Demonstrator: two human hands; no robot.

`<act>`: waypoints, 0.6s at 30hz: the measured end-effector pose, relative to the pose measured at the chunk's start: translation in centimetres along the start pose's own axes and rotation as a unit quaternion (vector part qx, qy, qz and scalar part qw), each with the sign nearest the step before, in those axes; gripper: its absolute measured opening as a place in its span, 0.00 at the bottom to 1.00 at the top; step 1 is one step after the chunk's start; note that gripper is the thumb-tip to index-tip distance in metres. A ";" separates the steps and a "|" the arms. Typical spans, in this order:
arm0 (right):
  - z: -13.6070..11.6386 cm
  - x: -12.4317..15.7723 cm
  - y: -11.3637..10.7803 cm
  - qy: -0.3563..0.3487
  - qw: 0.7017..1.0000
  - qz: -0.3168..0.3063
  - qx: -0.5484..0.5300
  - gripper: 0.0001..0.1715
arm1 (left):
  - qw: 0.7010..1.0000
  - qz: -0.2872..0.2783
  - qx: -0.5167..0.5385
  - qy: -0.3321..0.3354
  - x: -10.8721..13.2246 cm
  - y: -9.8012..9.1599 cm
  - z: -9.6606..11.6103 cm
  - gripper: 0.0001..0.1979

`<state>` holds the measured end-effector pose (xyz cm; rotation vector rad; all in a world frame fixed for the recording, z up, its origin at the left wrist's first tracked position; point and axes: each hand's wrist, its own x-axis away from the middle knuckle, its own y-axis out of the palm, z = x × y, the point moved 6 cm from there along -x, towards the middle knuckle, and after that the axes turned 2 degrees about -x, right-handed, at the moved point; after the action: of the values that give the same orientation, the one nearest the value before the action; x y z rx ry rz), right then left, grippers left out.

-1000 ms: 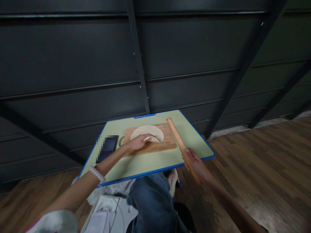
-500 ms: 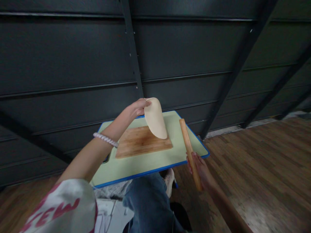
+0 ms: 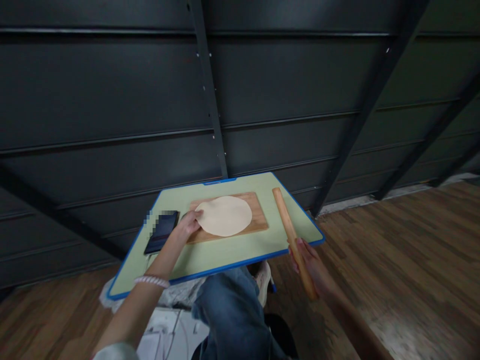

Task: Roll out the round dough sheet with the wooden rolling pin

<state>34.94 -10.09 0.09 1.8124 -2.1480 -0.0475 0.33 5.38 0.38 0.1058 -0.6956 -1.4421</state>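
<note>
A flat oval sheet of rolled dough point(image 3: 227, 216) lies across the wooden cutting board point(image 3: 259, 212). My left hand point(image 3: 190, 221) pinches the sheet's left edge between thumb and fingers. To the right, my right hand point(image 3: 309, 260) is wrapped round a wooden rolling pin point(image 3: 287, 220), which slants up and leftward over the table's right side. The pin is apart from the dough and the board. Under the board is a small pale green table point(image 3: 221, 256) with a blue rim.
A dark phone or tablet point(image 3: 162, 234) rests on the table's left side, close to my left forearm. A dark panelled wall point(image 3: 285, 75) rises behind the table. My knee point(image 3: 228, 310) in jeans is below its front edge, above a wooden floor point(image 3: 412, 250).
My left hand has come down and to the left, and the dough that hung in the air now lies flat on the board. The rolling pin has hardly moved.
</note>
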 end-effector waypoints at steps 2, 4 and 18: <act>0.3 -0.1 0.4 -0.001 1.000 -0.015 0.004 0.26 | 0.998 0.019 -0.055 0.016 0.2 -1.2 0.5 0.21; 0.4 -0.2 0.9 -0.009 0.999 -0.029 0.018 0.25 | 0.989 0.034 -0.136 0.042 0.4 -2.3 1.2 0.20; -3.1 -4.8 7.4 -0.203 0.913 -0.141 0.323 0.18 | 0.668 0.040 -0.686 0.287 3.7 -0.6 1.5 0.26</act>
<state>29.43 -3.45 3.68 2.6880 -2.3269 0.2780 -1.04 2.38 2.62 -0.6283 0.9973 -1.3921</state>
